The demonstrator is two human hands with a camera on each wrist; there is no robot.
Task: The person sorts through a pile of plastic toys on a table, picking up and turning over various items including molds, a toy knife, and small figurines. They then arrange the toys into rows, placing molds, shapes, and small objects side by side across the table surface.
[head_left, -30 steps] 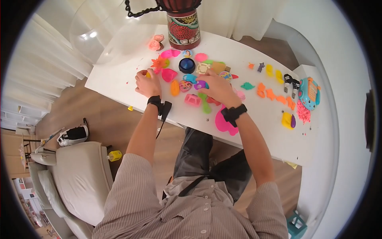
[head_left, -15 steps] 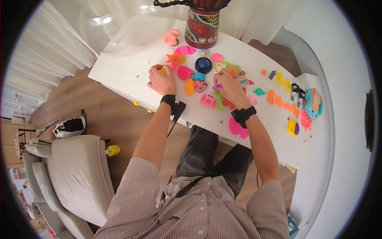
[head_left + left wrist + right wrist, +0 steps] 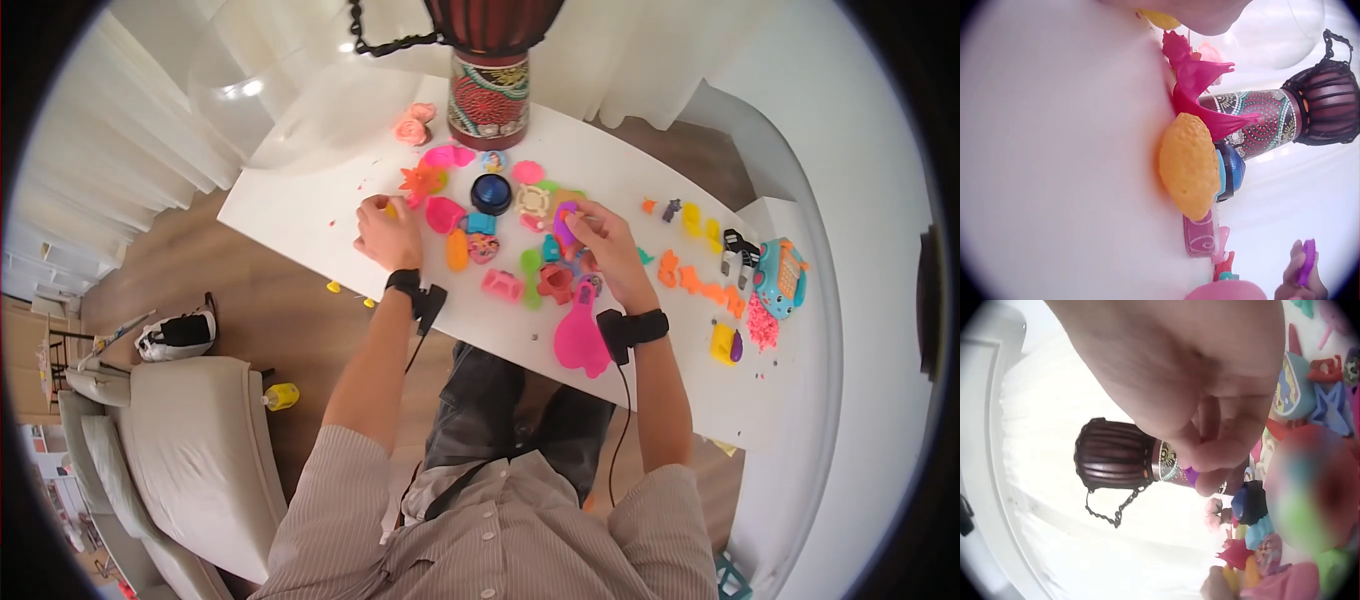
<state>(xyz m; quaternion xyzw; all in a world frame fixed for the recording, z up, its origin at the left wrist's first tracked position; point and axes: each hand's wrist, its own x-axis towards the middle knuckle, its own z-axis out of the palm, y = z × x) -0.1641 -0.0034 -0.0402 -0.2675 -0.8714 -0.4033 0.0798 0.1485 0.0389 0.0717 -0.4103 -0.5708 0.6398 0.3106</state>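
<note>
In the head view my left hand [image 3: 390,235] has its fingers curled round a small yellow piece [image 3: 391,209] at the table's left part; the left wrist view shows yellow [image 3: 1161,19] beneath that hand. My right hand [image 3: 614,256] pinches a purple piece [image 3: 563,222] above the toy pile; in the left wrist view this purple piece [image 3: 1307,262] is raised. Between the hands lie a pink cup-like toy [image 3: 444,214], an orange-yellow oval [image 3: 457,250], a blue-black jar [image 3: 491,194] and a pink frame-like toy [image 3: 502,285]. Fingers hide most of the yellow piece.
A patterned drum [image 3: 489,100] stands at the table's back, beside pink flowers [image 3: 413,124]. A pink scoop-shaped piece [image 3: 582,340] lies by the front edge. Orange pieces [image 3: 688,278] and a turquoise toy phone [image 3: 779,278] lie to the right.
The head view has shifted. My right hand has moved right with the purple piece, uncovering toys and the whole pink scoop-shaped piece. My left hand remains at the yellow piece.
</note>
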